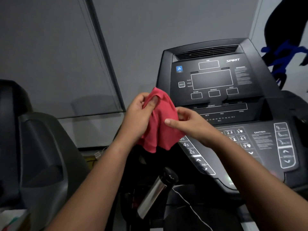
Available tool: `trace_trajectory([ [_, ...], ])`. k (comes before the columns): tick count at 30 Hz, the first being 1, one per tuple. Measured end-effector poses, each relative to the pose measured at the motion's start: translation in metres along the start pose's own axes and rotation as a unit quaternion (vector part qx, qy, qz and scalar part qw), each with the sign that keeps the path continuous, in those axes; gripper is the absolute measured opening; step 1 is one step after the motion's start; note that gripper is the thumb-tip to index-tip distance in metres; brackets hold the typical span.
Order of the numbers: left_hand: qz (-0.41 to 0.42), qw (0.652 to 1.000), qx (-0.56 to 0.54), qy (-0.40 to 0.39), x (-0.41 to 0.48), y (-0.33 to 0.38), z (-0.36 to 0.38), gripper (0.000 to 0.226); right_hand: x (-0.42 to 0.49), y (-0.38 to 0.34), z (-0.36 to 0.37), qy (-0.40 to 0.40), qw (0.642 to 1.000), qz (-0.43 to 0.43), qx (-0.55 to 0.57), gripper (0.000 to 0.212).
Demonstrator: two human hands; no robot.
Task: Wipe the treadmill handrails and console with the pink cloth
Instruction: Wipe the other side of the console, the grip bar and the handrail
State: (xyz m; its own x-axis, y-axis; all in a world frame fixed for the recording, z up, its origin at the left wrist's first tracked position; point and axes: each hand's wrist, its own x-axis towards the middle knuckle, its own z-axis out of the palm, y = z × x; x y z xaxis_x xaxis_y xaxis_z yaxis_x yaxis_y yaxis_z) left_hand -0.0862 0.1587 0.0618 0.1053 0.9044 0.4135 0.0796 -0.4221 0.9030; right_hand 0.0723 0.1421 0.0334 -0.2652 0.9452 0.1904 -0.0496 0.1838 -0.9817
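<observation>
pink cloth (158, 120) betw. both hands, above console (233, 114) | L hand (138, 114) grips top edge | R hand (188, 120) pinches side

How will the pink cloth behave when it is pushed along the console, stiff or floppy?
Probably floppy: the pink cloth drapes in folds below the left hand and right hand. It looks thin and light, so it may bunch up. It should slide easily over the smooth console.

Console (216, 77): "SPIRIT" brand, "INCLINE", "DISTANCE", "CAUTION"; keypad (188, 147) "4%", "2%".
</observation>
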Motion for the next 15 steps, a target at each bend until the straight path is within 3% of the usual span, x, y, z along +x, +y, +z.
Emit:
trace_trajectory([
  [2, -0.010, 0.999, -0.025, 0.035, 0.000, 0.002, 0.005, 0.013, -0.010, 0.004, -0.004, -0.007, 1.000, 0.016, -0.011, 0.012],
  [6, -0.032, 0.996, -0.034, 0.070, 0.005, -0.002, 0.017, 0.014, -0.025, -0.005, -0.016, 0.059, 0.998, -0.008, 0.000, 0.024],
  [8, -0.035, 0.998, -0.009, 0.055, 0.006, -0.006, 0.025, 0.007, -0.031, -0.016, -0.024, 0.102, 0.994, -0.028, 0.002, 0.026],
  [11, -0.020, 0.998, 0.054, 0.038, 0.009, -0.008, 0.039, 0.019, -0.042, -0.025, -0.040, 0.131, 0.990, -0.043, 0.025, 0.016],
  [15, -0.004, 0.996, 0.090, -0.003, 0.012, -0.002, 0.070, 0.010, -0.061, -0.031, -0.071, 0.188, 0.966, -0.060, 0.169, 0.024],
])
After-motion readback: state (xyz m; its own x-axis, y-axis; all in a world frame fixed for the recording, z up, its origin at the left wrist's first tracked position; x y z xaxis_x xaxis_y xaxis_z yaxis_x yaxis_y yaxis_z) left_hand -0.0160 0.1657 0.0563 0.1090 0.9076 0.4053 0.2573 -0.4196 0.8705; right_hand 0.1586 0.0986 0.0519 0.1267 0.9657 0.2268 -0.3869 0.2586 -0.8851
